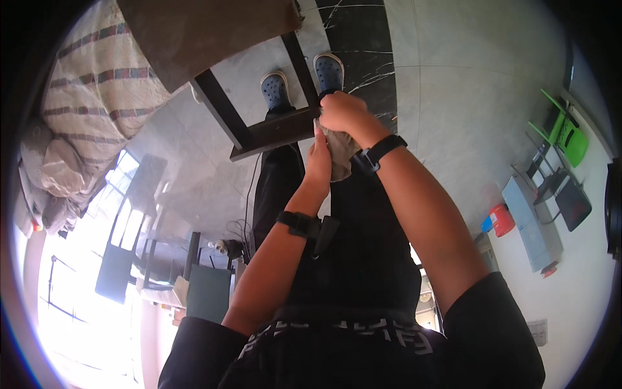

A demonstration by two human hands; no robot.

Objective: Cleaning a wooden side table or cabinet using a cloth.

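Note:
A crumpled brown cloth (342, 154) hangs between my two hands, in front of my black trousers. My left hand (318, 156) grips its left edge with the thumb pointing up, the other fingers mostly hidden behind. Curled into a fist, my right hand (341, 112) holds the upper part of the cloth. Both hands are at the right end of a dark crossbar (279, 127). This bar joins two dark legs (221, 107) of a piece of furniture with a brown panel (209, 36). Whether the cloth touches the bar, I cannot tell.
My feet in blue clogs (329, 73) stand by the frame on a grey tiled floor (452, 97) with a black marbled strip (359, 34). Striped fabric (107, 78) drapes at left. A cable (250, 194) runs near my leg. Green (571, 141) and black chairs (571, 202) stand right.

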